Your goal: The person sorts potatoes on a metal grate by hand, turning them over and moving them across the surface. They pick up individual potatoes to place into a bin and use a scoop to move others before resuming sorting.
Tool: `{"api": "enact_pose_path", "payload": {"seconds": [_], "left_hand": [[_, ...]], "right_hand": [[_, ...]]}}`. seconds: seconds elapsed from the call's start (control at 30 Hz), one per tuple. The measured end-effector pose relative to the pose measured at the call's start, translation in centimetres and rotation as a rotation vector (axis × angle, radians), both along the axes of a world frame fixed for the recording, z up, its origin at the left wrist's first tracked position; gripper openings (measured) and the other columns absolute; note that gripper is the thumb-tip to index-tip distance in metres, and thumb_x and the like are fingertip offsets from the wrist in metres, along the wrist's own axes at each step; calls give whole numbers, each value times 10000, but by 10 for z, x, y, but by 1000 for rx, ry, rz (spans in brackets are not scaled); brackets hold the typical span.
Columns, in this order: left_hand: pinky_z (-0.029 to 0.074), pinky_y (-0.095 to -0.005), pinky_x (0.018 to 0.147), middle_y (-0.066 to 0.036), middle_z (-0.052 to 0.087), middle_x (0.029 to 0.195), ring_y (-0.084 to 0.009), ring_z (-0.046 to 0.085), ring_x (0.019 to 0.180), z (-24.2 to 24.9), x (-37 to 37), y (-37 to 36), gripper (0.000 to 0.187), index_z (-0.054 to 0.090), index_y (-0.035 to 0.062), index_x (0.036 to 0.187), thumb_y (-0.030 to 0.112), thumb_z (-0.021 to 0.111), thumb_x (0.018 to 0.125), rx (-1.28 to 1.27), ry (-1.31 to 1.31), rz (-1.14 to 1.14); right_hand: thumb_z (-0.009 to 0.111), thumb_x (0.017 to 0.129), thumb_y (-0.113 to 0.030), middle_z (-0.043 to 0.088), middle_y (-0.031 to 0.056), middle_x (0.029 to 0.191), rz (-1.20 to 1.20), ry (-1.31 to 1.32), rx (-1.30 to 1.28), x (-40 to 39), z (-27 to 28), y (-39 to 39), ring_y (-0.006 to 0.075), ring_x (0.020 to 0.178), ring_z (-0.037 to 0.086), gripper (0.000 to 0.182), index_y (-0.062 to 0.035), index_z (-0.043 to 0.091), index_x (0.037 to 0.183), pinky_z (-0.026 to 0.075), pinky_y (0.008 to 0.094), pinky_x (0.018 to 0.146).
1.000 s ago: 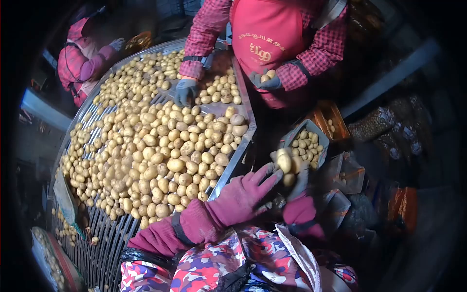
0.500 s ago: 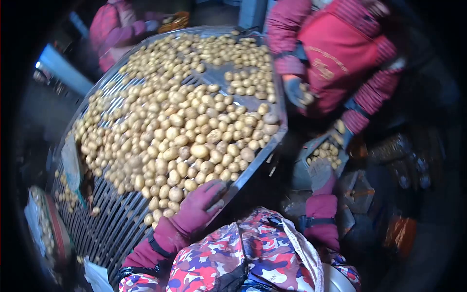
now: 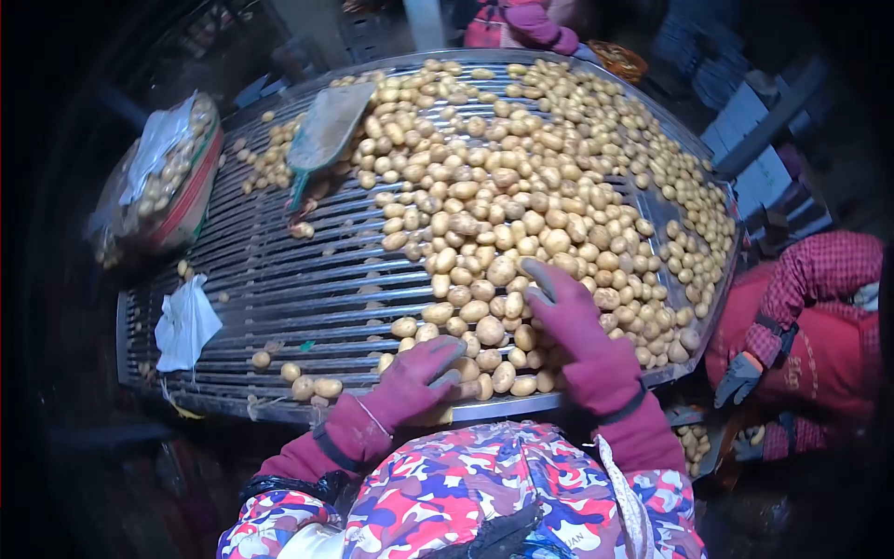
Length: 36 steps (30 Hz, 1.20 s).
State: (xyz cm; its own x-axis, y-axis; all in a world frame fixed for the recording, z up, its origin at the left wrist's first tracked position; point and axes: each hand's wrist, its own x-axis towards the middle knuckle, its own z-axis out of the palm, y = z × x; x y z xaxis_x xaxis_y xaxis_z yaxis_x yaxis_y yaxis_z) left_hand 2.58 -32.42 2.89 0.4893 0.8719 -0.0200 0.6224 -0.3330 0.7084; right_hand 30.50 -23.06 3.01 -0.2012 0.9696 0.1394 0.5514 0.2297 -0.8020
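Note:
A big heap of small yellow potatoes (image 3: 521, 186) covers the right and middle of a metal slatted sorting table (image 3: 279, 289). Both my hands wear magenta gloves. My left hand (image 3: 414, 377) lies at the heap's near edge by the table's front rim, fingers bent over a few potatoes; whether it grips one is unclear. My right hand (image 3: 570, 321) rests flat on the potatoes a little further in, fingers spread and pointing away from me. My patterned apron (image 3: 503, 494) fills the bottom.
A bag of potatoes (image 3: 158, 182) stands at the table's left end, next to a green scoop (image 3: 321, 140) and a white crumpled sheet (image 3: 186, 321). A co-worker in a red apron (image 3: 819, 326) with a grey glove (image 3: 740, 377) stands right. Another person (image 3: 521, 23) is at the far end.
My right hand has come from the crate on the right onto the heap. My left hand stays at the heap's near edge. The view has swung left, so the co-worker sits low right.

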Motion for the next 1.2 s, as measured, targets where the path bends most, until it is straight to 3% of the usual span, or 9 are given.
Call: {"api": "enact_pose_path", "payload": {"seconds": [0.1, 0.2, 0.43, 0.63, 0.77, 0.83, 0.9, 1.0, 1.2], "left_hand": [[477, -436, 1034, -164, 589, 1341, -356, 573, 1232, -5, -10, -9, 593, 557, 93, 1377, 152, 729, 812, 62, -27, 71], [474, -435, 1035, -160, 602, 1325, -353, 571, 1232, -6, -11, -12, 585, 564, 86, 1366, 151, 732, 809, 90, -1, 103], [455, -454, 1037, -160, 554, 1379, -342, 538, 1257, -8, -19, -14, 615, 534, 113, 1389, 201, 734, 815, 95, 50, 94], [451, -453, 1039, -157, 563, 1356, -339, 540, 1249, -3, -23, -20, 641, 532, 114, 1392, 203, 746, 794, 113, 71, 58], [450, -452, 1039, -157, 577, 1337, -343, 542, 1247, -1, -28, -23, 629, 546, 102, 1378, 180, 744, 787, 94, 42, 87], [451, -450, 1037, -161, 580, 1338, -347, 539, 1255, -2, -27, -20, 602, 561, 90, 1363, 163, 740, 793, 101, 32, 72], [446, -449, 1043, -159, 574, 1336, -344, 534, 1253, -3, -23, -14, 616, 548, 92, 1372, 184, 739, 794, 88, 102, 37], [433, -469, 1038, -151, 559, 1341, -354, 519, 1260, 1, -8, -7, 661, 517, 106, 1399, 264, 740, 797, 124, 240, -91], [361, -555, 1074, -157, 480, 1440, -394, 424, 1357, 5, 15, 17, 770, 440, 116, 1457, 403, 713, 797, 336, 472, -388]], "right_hand": [[633, 868, -168, 645, 105, 1196, 224, -403, 233, -41, -30, 38, 314, 1048, 655, 403, -129, 604, 1268, 521, 429, 907], [594, 882, -161, 624, 113, 1186, 273, -809, 150, -71, -28, 43, 303, 973, 681, 315, -134, 618, 1195, 552, 423, 828], [542, 917, -153, 579, 143, 1010, 71, -991, 114, -94, -74, 44, 278, 742, 700, 215, -111, 574, 1125, 556, 410, 560], [551, 938, -181, 632, 154, 1014, 110, -919, 123, -69, -70, 55, 231, 713, 690, 239, -115, 601, 1162, 556, 421, 569], [532, 1009, -338, 700, 121, 912, -94, 582, -507, -13, -14, 31, 153, 677, 655, 424, -81, 587, 1341, 467, 246, 467], [492, 1037, -397, 700, 89, 963, -109, 962, -525, 21, -29, 8, 137, 675, 637, 455, -59, 587, 1327, 412, 182, 446], [413, 1032, -559, 686, 149, 1134, -146, 1460, -760, 48, -46, -7, 246, 854, 717, 611, -99, 485, 1427, 588, 272, 568], [302, 1007, -655, 465, 198, 1468, 4, 1720, -649, 69, -53, -27, 417, 1261, 542, 740, -111, 354, 1506, 574, 555, 921], [335, 1004, -646, 368, 202, 1530, -50, 1827, -438, 83, -51, -59, 434, 1383, 402, 770, -92, 301, 1537, 432, 623, 1076]]}}
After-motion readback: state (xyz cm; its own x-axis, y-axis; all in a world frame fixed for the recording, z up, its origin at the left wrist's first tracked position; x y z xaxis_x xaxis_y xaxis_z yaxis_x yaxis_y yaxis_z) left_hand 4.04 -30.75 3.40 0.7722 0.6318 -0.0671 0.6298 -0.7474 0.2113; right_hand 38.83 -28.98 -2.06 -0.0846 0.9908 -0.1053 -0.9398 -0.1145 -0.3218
